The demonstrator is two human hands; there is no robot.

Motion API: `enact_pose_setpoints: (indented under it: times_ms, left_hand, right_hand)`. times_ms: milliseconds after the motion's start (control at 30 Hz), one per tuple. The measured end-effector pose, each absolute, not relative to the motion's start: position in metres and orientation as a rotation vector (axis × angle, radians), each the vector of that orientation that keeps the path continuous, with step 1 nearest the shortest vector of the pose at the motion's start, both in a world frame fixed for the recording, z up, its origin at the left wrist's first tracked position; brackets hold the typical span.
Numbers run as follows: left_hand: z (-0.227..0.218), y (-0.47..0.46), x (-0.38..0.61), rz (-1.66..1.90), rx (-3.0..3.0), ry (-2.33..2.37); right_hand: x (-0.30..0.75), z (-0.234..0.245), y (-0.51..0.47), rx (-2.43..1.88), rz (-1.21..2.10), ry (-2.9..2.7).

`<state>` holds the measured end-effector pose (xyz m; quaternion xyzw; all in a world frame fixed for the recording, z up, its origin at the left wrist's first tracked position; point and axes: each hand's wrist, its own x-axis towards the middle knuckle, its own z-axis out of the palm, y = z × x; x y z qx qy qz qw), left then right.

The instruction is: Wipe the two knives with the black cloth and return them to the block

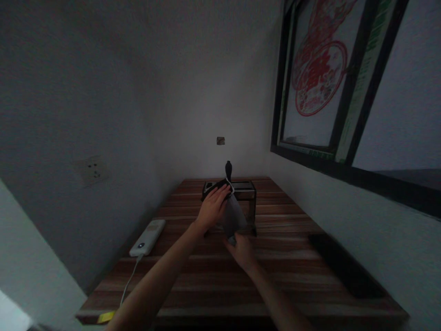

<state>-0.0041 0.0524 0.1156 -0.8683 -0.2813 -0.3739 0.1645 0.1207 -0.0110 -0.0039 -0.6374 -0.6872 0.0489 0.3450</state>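
Observation:
A small dark frame-like stand (255,202) with legs sits on the wooden table, and a black knobbed handle (228,169) sticks up behind it. A flat grey piece (234,214), perhaps a bag or sheet, slants down in front of the stand; its exact kind is unclear in the dim light. My left hand (212,206) lies with stretched fingers over a black, pale-edged part (217,187) at the upper end of the grey piece. Closed at the lower end is my right hand (242,250), its thumb and fingers pinching the grey piece.
On the striped wooden table (282,262), a white power strip (147,237) with a cable lies left. A flat black object (344,264) lies near the right edge. A yellow item (106,316) is at the front left corner. Walls and a dark-framed window (310,154) enclose the table.

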Motion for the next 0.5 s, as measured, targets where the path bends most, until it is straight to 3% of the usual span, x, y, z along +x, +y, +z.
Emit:
enact_pose_setpoints:
  times_ms: [500]
  left_hand:
    - [0.122, 0.058, 0.008, -1.244, -2.348, -0.961]
  right_hand:
    - [0.122, -0.005, -0.01, -1.661, 0.159, -1.792]
